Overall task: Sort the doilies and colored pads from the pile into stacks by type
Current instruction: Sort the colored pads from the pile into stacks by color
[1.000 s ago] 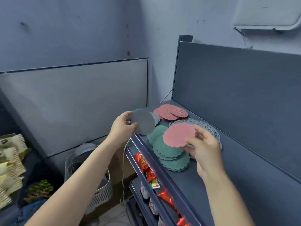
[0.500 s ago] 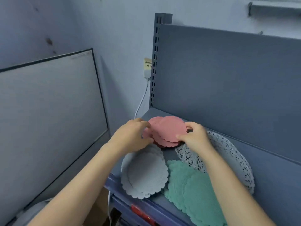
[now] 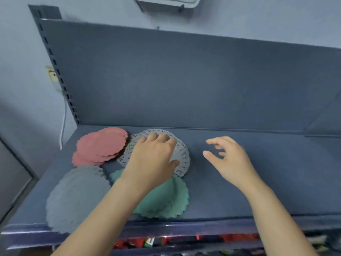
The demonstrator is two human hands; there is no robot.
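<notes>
Lying toward the back of the shelf, left of centre, is the stack of white lace doilies, flat, with its perforated rim showing around the left hand. That hand rests palm down on the top doily, fingers extended and close together toward the far edge, thumb out to the right; it grasps nothing. The right hand is to the right of the doilies, above bare shelf surface, fingers spread and loosely bent, holding nothing; whether it touches the shelf cannot be told.

Pink pads form a loosely fanned stack just left of the doilies, their right edge touching or overlapping the lace rim. Grey pads sit at the front left, reaching the shelf's front lip. Green pads sit in front of the doilies, partly covered by the left forearm.

A dark blue back panel rises behind the shelf. A slotted upright stands at its left end, with a wall socket and a white cable beside it. Red packets show on the level below.
</notes>
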